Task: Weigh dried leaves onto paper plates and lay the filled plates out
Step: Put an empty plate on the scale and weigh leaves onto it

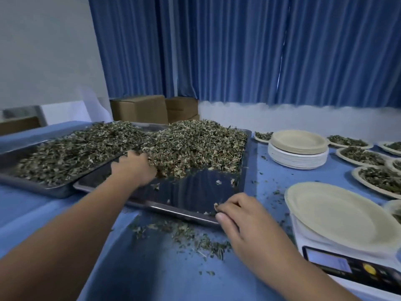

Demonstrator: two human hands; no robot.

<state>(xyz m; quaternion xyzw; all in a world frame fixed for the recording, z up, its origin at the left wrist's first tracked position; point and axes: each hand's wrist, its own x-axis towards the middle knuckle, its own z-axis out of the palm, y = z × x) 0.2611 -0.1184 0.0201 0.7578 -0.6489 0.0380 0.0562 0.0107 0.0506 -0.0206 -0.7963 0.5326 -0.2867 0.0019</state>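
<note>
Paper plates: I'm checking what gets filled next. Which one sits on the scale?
The empty plate at near right, on the white scale. The others are in the stack or are filled plates lying on the blue cloth farther back.

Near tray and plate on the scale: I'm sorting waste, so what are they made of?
The shiny grey rectangular tray looks like polished metal, likely stainless steel: it mirrors the blue curtain. The round beige plate looks like matte paper pulp: no gloss.

The blurred left hand has its fingers buried in the leaves.
</note>
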